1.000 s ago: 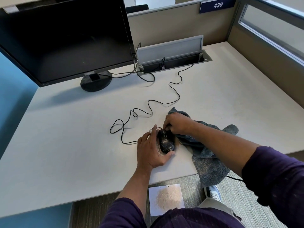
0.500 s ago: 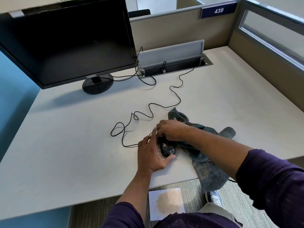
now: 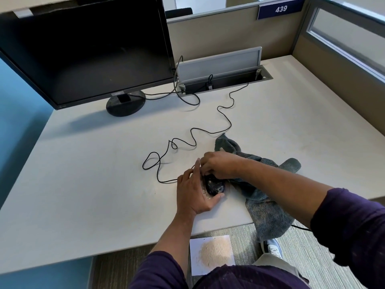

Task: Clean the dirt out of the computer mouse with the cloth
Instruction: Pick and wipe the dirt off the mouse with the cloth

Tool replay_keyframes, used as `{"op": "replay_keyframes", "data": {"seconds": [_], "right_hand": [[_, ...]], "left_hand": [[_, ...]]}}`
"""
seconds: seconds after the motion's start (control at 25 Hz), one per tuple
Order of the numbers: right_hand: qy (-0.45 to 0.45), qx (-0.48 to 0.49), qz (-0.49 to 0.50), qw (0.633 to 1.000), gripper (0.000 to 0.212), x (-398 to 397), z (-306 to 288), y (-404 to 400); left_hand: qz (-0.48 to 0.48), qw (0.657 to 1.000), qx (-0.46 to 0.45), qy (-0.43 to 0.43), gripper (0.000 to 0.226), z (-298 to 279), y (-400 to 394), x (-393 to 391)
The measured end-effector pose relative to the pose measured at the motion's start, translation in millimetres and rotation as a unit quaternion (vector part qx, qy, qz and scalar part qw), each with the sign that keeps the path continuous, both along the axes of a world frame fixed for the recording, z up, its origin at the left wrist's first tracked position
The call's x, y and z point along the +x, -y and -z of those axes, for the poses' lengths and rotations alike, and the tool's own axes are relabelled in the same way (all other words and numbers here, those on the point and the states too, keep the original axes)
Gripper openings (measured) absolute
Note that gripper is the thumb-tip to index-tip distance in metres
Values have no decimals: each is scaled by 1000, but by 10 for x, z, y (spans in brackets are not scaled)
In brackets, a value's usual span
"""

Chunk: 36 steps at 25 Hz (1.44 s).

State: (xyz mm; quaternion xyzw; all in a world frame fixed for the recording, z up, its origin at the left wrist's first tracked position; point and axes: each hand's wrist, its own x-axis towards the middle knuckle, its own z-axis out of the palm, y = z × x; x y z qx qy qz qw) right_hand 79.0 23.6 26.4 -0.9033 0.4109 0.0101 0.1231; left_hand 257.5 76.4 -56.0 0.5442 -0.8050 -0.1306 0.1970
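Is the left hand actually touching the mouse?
Touching. The head view shows the left hand cupped against the mouse, thumb pressed on its near edge.

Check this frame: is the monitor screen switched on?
No, the monitor screen is fully dark, with no image or glow, while both hands work on the mouse at the near edge of the desk.

"439" on blue sign (image 3: 280, 8), partition top

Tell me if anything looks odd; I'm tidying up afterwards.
Yes: a paper with a pile of sandy powder lies on the floor below the desk edge, and the cloth hangs over that edge.
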Motion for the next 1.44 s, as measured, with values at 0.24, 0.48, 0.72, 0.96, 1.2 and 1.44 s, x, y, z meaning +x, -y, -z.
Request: {"op": "replay_keyframes", "data": {"seconds": [0.24, 0.48, 0.72, 0.96, 1.2, 1.44], "right_hand": [[-9, -19, 22, 1000, 31, 100, 29, -132], [26, -15, 37, 999, 34, 12, 33, -110], [46, 15, -78, 996, 31, -49, -8, -228], [46, -26, 74, 996, 27, -61, 128, -342], [35, -32, 60, 997, 32, -11, -2, -247], [3, 9, -75, 997, 36, 64, -26, -303]], "left_hand": [[-4, 1000, -2, -5, 137, 4, 1, -10], [-8, 1000, 0, -6, 137, 9, -5, -12], [-1, 1000, 15, 7, 138, 15, 1, -6], [4, 1000, 5, 14, 133, 13, -2, -8], [-6, 1000, 0, 5, 133, 16, -8, -6], [-3, 1000, -2, 0, 136, 15, -13, -4]]}}
